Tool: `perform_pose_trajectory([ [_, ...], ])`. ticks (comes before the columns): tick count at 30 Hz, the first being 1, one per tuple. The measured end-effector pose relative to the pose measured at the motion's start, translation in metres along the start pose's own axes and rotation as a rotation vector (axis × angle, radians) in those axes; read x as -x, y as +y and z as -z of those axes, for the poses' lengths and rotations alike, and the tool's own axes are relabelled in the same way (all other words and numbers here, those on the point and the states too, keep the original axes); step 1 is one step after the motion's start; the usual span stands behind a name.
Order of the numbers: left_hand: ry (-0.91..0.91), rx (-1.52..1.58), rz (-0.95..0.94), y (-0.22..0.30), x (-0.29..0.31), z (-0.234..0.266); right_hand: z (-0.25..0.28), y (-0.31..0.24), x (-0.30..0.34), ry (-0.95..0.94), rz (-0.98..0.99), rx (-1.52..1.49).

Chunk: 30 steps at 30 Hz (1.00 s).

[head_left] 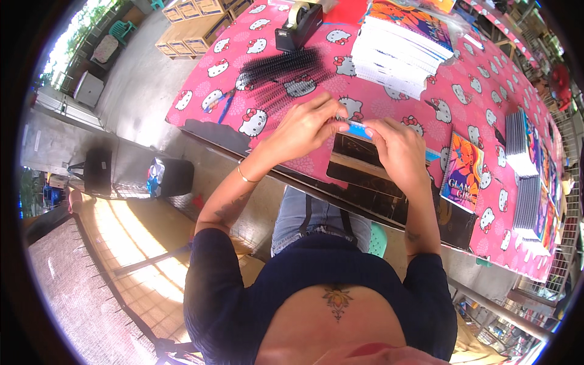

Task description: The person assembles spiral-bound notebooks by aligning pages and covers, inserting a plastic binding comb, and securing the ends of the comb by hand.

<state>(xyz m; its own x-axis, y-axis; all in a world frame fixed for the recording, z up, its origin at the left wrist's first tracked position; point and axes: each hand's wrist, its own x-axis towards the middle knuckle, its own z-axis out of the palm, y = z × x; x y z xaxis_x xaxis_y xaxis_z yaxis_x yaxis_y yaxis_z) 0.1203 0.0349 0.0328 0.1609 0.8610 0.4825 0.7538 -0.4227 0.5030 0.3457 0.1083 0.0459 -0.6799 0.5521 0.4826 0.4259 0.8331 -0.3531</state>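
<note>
Both hands [350,137] on a blue strip [360,130] — pink table [462,85].

Left hand [302,126] and right hand [396,148] pinch a blue strip [358,129].

Open-air binding workshop — pink cartoon-print tablecloth [389,106], stacked colourful-cover notebooks [401,45], black plastic binding combs [283,67], far cardboard boxes [194,27].

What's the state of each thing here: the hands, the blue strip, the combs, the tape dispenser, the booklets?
Left hand: pinching the blue strip.
Right hand: gripping it too.
Blue strip: held above the table.
Black binding combs: lying loose.
Tape dispenser: upright, untouched.
Booklet stack: piled, fanned.
</note>
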Motion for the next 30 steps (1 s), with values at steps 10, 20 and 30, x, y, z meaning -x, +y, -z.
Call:
perform_pose_trajectory([
  [10,0.122,-0.716,0.090,0.017,0.052,-0.099,-0.003,0.008,-0.003,0.022,0.008,0.002],
  [20,0.123,-0.910,0.037,0.013,-0.005,-0.056,0.020,0.027,0.021,-0.031,-0.042,0.065],
  [30,-0.049,-0.916,-0.180,0.026,0.002,-0.065,0.022,0.028,0.017,-0.097,-0.059,0.022],
])
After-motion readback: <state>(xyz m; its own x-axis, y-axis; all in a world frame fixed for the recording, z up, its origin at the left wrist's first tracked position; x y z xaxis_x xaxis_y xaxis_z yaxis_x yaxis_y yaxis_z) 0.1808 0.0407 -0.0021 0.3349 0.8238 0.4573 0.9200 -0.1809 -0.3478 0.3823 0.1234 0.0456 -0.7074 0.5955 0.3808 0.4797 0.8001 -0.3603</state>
